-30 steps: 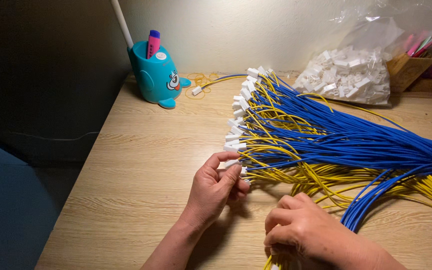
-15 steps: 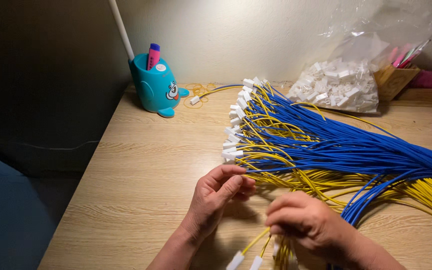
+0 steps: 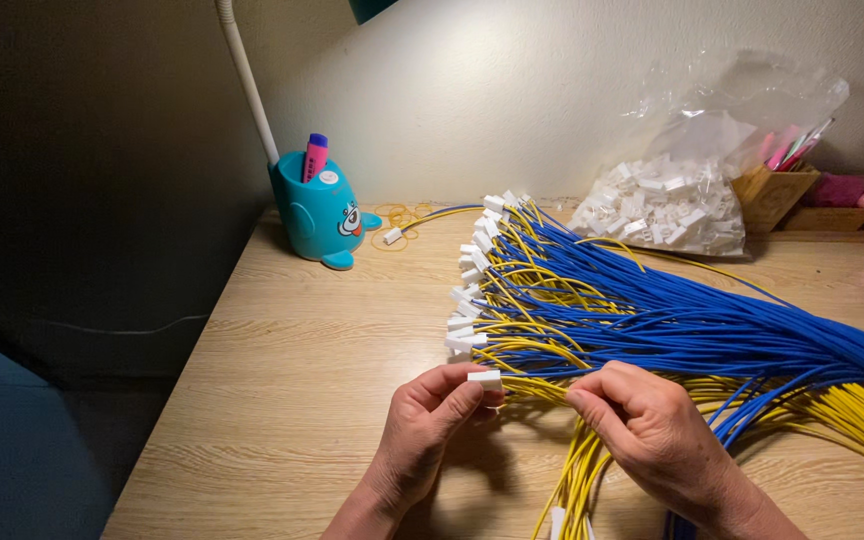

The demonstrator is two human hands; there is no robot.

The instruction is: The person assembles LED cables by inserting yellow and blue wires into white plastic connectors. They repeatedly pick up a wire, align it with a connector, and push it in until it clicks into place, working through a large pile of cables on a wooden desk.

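Wires in blue and yellow (image 3: 652, 320) fan across the wooden table (image 3: 282, 400), their near ends tipped with small white plastic connectors that line up in a curved row from the wall down toward the hands. The left hand (image 3: 432, 420) is closed in a pinch, thumb and forefinger holding one white connector (image 3: 484, 379) at the lower end of that row, just above the table. The right hand (image 3: 652, 430) is curled shut around yellow wires (image 3: 577, 470) just beside the left hand, fingers folded over the strands; the two hands are near each other but not touching. More yellow wires run down from under the right hand toward the bottom edge of the view, where another white connector shows.

At the back of the table, against the wall, a clear plastic bag (image 3: 672, 200) holds a heap of loose white connectors. To the left of the wire ends stands a teal pen holder (image 3: 317, 215) shaped like a cartoon animal, with a pink and purple marker (image 3: 315, 155) standing in it and a white lamp stem (image 3: 247, 80) rising behind it. A single wire with a white connector (image 3: 392, 235) lies just beside the holder. A small wooden box (image 3: 772, 195) sits to the right of the bag.
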